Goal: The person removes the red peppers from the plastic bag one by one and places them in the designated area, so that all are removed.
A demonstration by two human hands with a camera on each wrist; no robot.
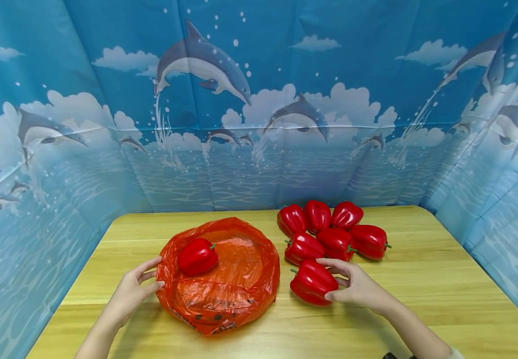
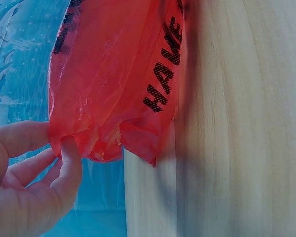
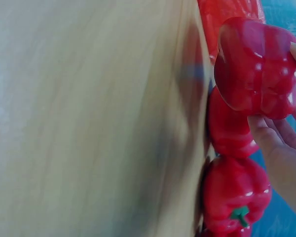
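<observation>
A red-orange plastic bag (image 1: pixel 259 314) stands with its mouth spread wide at the middle left of the table, and one red bell pepper (image 1: pixel 197 257) lies inside it. My left hand (image 1: pixel 134 289) holds the bag's left rim, thumb and fingertips at the film; dark printed letters show on the bag's side in the left wrist view. With my right hand (image 1: pixel 356 286) I grip another red bell pepper (image 3: pixel 256 69), thumb on one side and fingers on the other. It is held above the table, between the bag and the other peppers, its green stem toward the bag.
Several more red bell peppers (image 1: pixel 337 243) lie grouped at the back right of the wooden table (image 1: pixel 420 279), just beyond my right hand. A blue curtain (image 1: pixel 259 164) printed with dolphins hangs behind the table and along its sides.
</observation>
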